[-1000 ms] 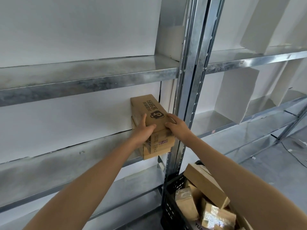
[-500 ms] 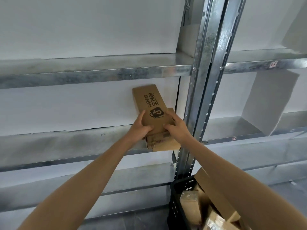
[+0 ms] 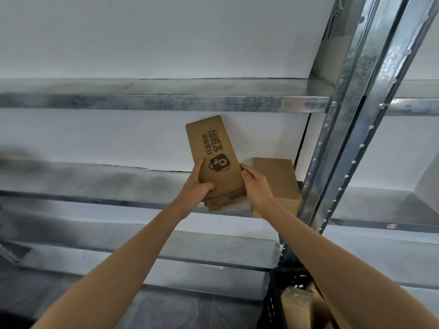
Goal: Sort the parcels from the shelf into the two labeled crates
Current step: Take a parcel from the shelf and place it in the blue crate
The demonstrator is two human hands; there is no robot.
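A long brown cardboard parcel (image 3: 213, 150) with black printed characters and a bag logo is held between both hands, its far end tilted up over the middle shelf (image 3: 95, 184). My left hand (image 3: 198, 186) grips its left near edge. My right hand (image 3: 255, 181) clasps its right near edge. A second plain cardboard parcel (image 3: 278, 179) sits on the shelf just to the right, against the upright. A black crate (image 3: 273, 305) with several parcels inside shows at the bottom right.
Galvanised shelf levels (image 3: 166, 103) run across the view in front of a white wall. A steel upright post (image 3: 351, 115) rises at the right, close to the parcels. A white divider panel (image 3: 427, 181) stands on the neighbouring bay.
The printed parcel has been lifted and tilted up off the one beneath it, which now shows to its right. The view has swung upward and the crate has slid to the lower edge.
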